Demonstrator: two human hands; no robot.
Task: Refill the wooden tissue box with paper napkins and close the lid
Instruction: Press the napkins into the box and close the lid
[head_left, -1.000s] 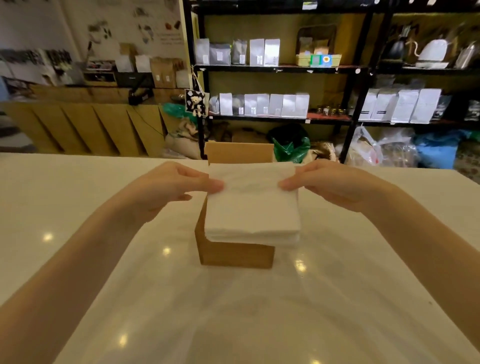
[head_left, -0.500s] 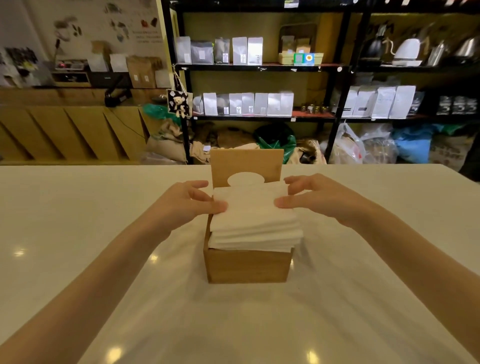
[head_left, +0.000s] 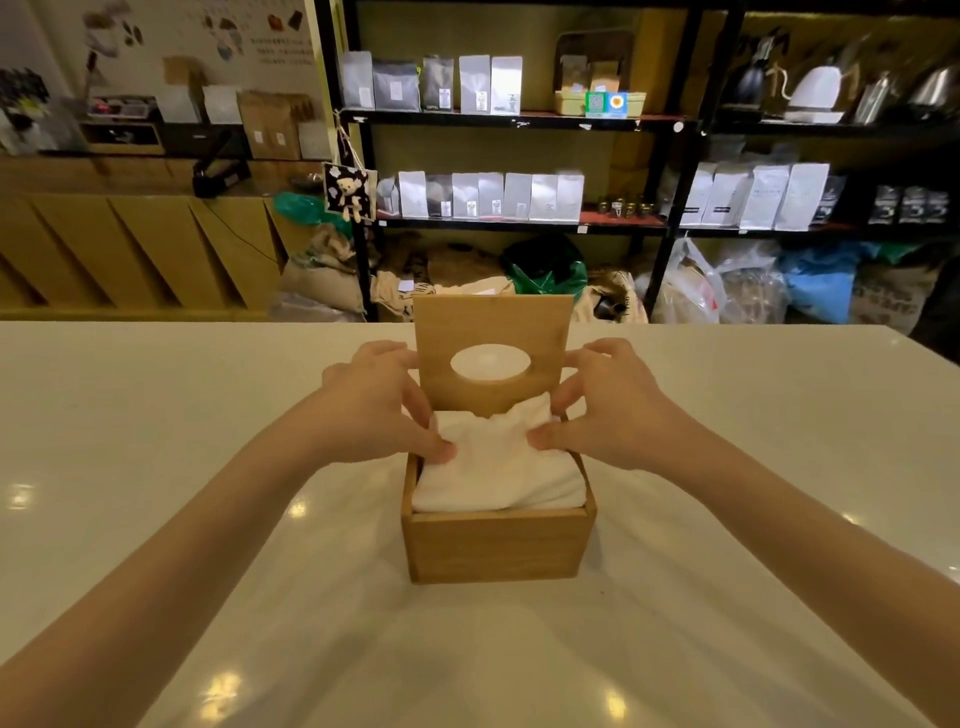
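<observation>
— Head view, item one: where is the box?

— The wooden tissue box (head_left: 497, 545) stands on the white table (head_left: 156, 467), square in front of me. Its lid (head_left: 493, 317) is upright at the far side of the box, oval opening facing me.

— Item two: the napkins?

— The stack of paper napkins (head_left: 498, 478) sits inside the box, bulging a little above the rim, rumpled along the far edge just below the lid.

— Item three: your hands?

— My left hand (head_left: 374, 405) is at the left side of the box, fingers curled, thumb pressing down on the napkins' left edge. My right hand (head_left: 608, 405) mirrors it on the right side, fingers curled, thumb pushing on the napkins' right edge. The far fingertips of both hands reach the lid's side edges; whether they grip it I cannot tell.

— Item four: beyond the box?

— Black shelves (head_left: 519, 119) with pale pouches (head_left: 488, 195) stand behind the table; bags and sacks (head_left: 691, 291) lie beneath them.
</observation>
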